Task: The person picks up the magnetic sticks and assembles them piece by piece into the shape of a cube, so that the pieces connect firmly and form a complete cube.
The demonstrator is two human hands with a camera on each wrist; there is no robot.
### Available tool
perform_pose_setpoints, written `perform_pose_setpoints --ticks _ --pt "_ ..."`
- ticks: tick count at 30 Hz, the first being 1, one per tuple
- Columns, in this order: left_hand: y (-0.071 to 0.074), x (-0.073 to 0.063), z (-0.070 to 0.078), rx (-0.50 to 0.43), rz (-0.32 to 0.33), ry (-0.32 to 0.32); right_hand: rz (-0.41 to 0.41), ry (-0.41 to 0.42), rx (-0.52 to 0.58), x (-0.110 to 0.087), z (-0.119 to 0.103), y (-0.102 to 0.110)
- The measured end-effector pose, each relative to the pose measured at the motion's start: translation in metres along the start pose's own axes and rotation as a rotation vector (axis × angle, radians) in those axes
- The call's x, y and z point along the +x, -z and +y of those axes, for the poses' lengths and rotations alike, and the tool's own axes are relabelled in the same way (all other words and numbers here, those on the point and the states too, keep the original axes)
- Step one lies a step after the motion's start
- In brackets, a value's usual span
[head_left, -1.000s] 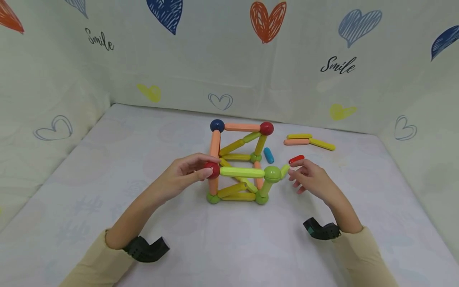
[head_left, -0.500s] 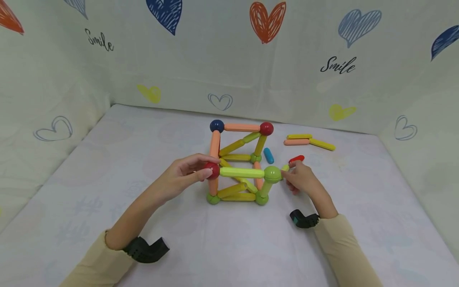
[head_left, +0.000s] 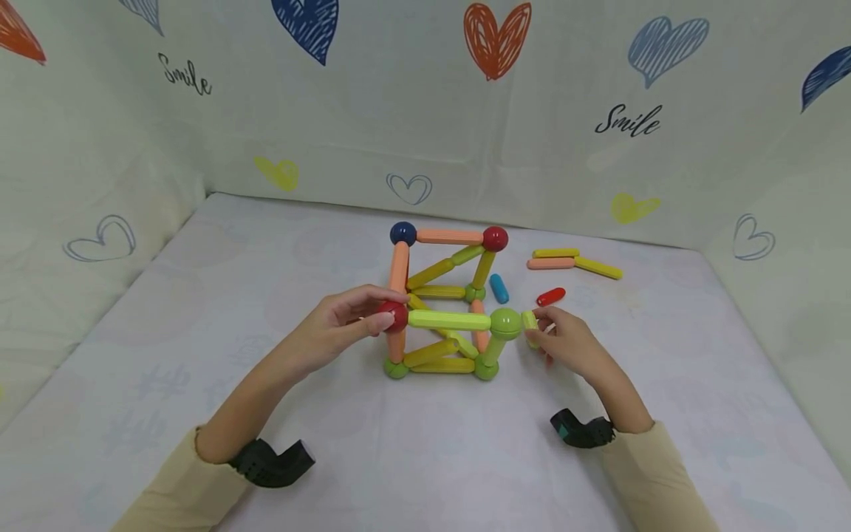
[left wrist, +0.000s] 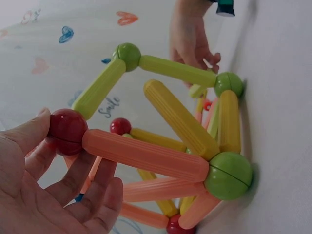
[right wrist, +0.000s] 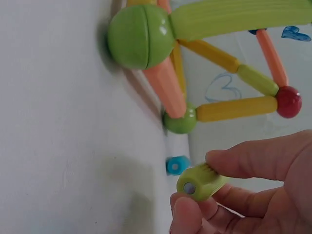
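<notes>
A frame of coloured rods and balls (head_left: 448, 320) stands mid-table. My left hand (head_left: 352, 316) pinches the red ball (left wrist: 68, 131) at its upper near-left corner; in the left wrist view a salmon rod (left wrist: 146, 155) and a light green rod (left wrist: 100, 89) meet that ball. My right hand (head_left: 565, 338) pinches a short light green magnetic rod (right wrist: 201, 181) between thumb and fingers, just right of the green ball (head_left: 505, 323) at the upper near-right corner. A round metal tip shows on the rod's end in the right wrist view.
Behind the right hand lie a short red rod (head_left: 551, 297) and a short blue rod (head_left: 499, 288). Farther back right, two yellow rods (head_left: 598, 267) and a salmon rod (head_left: 552, 263) lie together. A heart-printed cloth (head_left: 439, 125) rises behind the table.
My right hand reached left, took the short light green rod from the table beside the frame, and drew slightly back with it. The left hand and the frame have stayed put.
</notes>
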State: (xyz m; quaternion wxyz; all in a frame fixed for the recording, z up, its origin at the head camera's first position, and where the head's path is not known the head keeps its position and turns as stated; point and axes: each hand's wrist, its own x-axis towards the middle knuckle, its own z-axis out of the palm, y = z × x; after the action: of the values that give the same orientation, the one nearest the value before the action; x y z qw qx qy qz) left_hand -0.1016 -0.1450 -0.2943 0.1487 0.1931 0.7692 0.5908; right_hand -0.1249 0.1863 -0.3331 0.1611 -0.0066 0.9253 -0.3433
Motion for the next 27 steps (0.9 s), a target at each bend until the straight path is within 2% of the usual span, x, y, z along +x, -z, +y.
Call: perform_pose_setpoints --ticks 5,9,13,17,19,21,25,27 --pt "0.0 0.0 0.0 0.004 0.0 0.001 0.035 0.061 0.145 -0.027 -0.009 0.005" --pt "0.0 -0.001 0.001 0.007 0.003 -0.001 0.033 0.154 0.303 -0.05 -0.017 0.004" --pt "0.0 0.0 0.001 0.006 0.002 -0.004 -0.009 0.251 0.476 -0.069 -0.024 -0.003" --pt "0.0 0.0 0.001 0.006 -0.001 -0.006 -0.02 0.264 0.586 -0.081 -0.035 -0.018" --pt "0.0 0.0 0.001 0.006 -0.002 -0.006 0.026 0.246 0.641 -0.084 -0.042 -0.029" --pt "0.0 0.0 0.001 0.003 -0.003 -0.004 0.117 0.242 0.681 -0.085 -0.047 -0.043" --pt "0.0 0.0 0.001 0.0 -0.003 -0.004 0.32 0.309 0.738 -0.083 -0.052 -0.069" --pt "0.001 0.0 0.001 0.0 -0.005 -0.002 0.392 0.359 0.75 -0.08 -0.052 -0.077"
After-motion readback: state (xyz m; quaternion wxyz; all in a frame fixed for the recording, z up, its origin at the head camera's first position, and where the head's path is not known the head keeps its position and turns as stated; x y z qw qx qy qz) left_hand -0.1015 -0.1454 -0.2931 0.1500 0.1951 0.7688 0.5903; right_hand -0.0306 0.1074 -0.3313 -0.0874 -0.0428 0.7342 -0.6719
